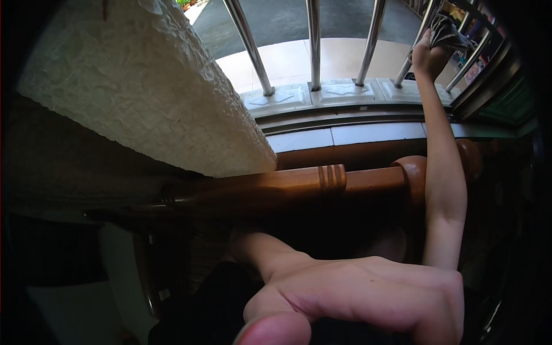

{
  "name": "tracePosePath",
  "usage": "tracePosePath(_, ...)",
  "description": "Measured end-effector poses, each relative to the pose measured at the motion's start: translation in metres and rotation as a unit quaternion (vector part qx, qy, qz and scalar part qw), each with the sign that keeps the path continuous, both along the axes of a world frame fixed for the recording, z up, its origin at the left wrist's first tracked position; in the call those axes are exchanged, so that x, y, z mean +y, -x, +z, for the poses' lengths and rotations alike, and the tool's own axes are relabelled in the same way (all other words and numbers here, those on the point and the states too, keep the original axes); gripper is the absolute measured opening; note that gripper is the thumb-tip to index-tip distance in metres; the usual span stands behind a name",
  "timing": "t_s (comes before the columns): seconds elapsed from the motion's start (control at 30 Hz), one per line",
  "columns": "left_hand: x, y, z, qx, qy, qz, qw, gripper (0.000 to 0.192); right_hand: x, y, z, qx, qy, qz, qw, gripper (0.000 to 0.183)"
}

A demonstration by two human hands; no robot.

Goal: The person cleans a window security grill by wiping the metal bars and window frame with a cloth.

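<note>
At the upper right, my right hand (429, 58) grips a dark grey crumpled cloth (448, 34) beside a shiny metal window bar (409, 60), with the forearm stretched over the sill. Whether the cloth touches the bar cannot be told. My left hand (353, 289) looms large in the lower middle, very close to the camera. Its thumb points to the bottom edge, and its fingers bend down at the right, their tips out of view. No object shows in it.
Several upright metal bars (315, 43) stand on the tiled outer ledge (284, 98), behind the metal window track (345, 114). A rough-textured wall edge (172, 86) rises at left. A varnished wooden rail (267, 185) with a rounded knob (412, 172) runs below the sill.
</note>
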State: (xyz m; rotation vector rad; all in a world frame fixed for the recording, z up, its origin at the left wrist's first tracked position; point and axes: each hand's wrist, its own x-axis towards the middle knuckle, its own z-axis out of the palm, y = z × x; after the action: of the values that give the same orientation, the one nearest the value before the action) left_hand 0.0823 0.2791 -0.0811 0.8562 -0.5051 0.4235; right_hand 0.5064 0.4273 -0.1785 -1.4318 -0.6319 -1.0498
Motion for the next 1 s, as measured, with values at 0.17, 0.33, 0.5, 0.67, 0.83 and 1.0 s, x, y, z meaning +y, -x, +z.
tracePosePath(0.17, 0.019, 0.000, -0.030, -0.043, 0.055, 0.019, 0.997, 0.097, 0.018, -0.012, -0.027, 0.009, 0.048, 0.003, 0.999, 0.042)
tracePosePath(0.33, 0.033, 0.023, -0.034, -0.102, 0.096, 0.024, 0.990, 0.100, 0.017, -0.008, -0.031, 0.126, 0.138, -0.007, 0.982, 0.045)
tracePosePath(0.5, 0.033, 0.012, -0.040, -0.163, 0.117, 0.021, 0.979, 0.103, 0.010, -0.011, -0.036, 0.079, 0.097, -0.022, 0.992, 0.046)
tracePosePath(0.67, -0.020, -0.057, -0.052, -0.225, 0.125, 0.022, 0.966, 0.106, 0.014, -0.014, -0.033, 0.152, 0.084, 0.022, 0.985, 0.049)
tracePosePath(0.83, -0.014, -0.094, -0.045, -0.297, 0.134, -0.010, 0.945, 0.109, 0.015, 0.003, -0.021, 0.122, 0.060, 0.044, 0.990, 0.046)
tracePosePath(1.0, 0.011, -0.069, -0.016, 0.070, -0.081, -0.159, 0.982, 0.095, 0.004, 0.000, -0.006, 0.160, -0.014, 0.091, 0.983, 0.038)
